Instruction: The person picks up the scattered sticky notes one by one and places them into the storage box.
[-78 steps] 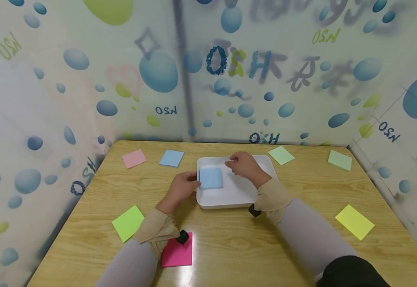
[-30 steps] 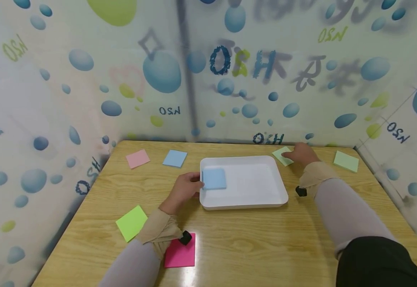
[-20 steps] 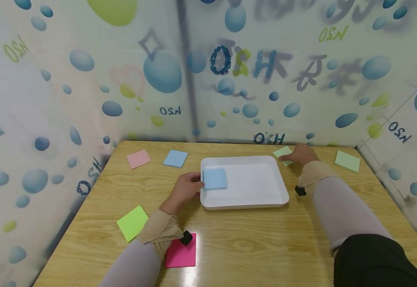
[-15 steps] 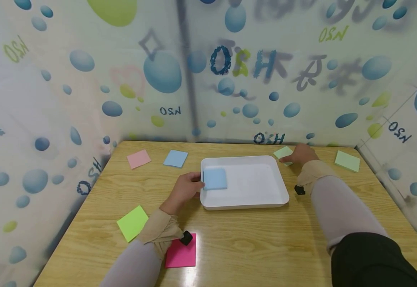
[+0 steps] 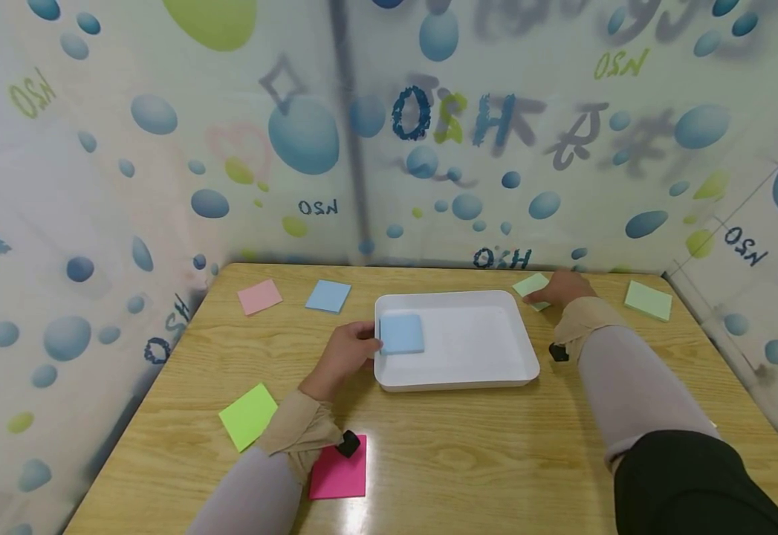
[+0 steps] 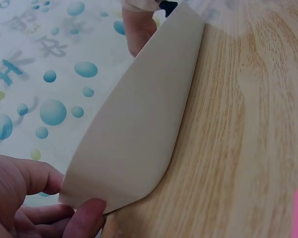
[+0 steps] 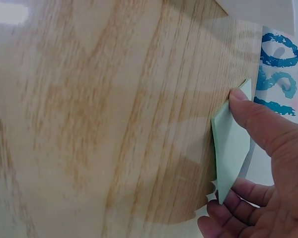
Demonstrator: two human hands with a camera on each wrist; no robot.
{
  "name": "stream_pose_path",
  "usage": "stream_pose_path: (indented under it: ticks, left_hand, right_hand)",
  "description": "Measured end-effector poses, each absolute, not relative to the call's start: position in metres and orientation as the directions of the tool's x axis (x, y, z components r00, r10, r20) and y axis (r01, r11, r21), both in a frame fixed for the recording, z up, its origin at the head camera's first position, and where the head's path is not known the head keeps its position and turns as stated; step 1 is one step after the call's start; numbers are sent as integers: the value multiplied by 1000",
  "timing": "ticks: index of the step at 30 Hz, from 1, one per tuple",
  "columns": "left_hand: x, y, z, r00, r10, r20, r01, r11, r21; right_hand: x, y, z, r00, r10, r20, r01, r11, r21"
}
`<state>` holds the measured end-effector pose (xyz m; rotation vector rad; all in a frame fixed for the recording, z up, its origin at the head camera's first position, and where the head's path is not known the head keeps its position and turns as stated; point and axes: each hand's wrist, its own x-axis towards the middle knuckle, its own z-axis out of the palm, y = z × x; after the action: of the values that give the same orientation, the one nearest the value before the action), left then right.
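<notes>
My left hand [image 5: 343,353] holds the left end of a white tray [image 5: 475,342]; in the left wrist view the thumb [image 6: 87,218] presses its outer wall. Inside the tray, at its left side, lies a light blue sticky note pad [image 5: 401,334]. Beyond the tray's back right corner, my right hand [image 5: 568,288] pinches a pale green sticky note pad [image 5: 531,285]. The right wrist view shows the thumb on one edge of the pale green pad [image 7: 231,144] and fingers at the opposite edge, with the pad close over the wood.
On the wooden table [image 5: 469,461] lie more sticky note pads: pink [image 5: 259,296] and blue [image 5: 328,296] at the back left, pale green [image 5: 649,300] at the back right, lime [image 5: 248,417] and magenta [image 5: 338,475] near the left forearm. A patterned curtain [image 5: 429,208] hangs behind.
My right hand has gone from over the tray to the pale green pad and taken hold of it; the pad has shifted slightly rightward. The left hand stays at the tray's end.
</notes>
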<state>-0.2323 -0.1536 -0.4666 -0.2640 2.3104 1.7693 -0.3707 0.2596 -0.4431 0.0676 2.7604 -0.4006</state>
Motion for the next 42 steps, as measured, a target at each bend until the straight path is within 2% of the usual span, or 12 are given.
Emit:
stream_pose_path:
  ticks: [12,19,25,35,42]
  left_hand:
    - [-233,-153,-468,-965,6,-264,-254,252,934]
    - [-234,-153,-468,-964,3,-264,-255,249,934]
    - [-233,-154,-469,-967,18,-253,-241,245,939]
    - [-234,-155,-470,-967,12,-254,-244,244,939]
    - [-234,-155,-470,-963,1,-270,-261,247,933]
  right_hand:
    - [-372,268,-445,-944,33,-327,129,953,-276]
    - [-367,267,-438,-967,57,-248,131,947,-293]
    - [-367,268,-438,-984,31,-176,84,950,-301]
    - [-365,269,-438,-988,83,-127,131,885,-447]
    - [-363,271,-438,-980,92,-178,184,765,-617]
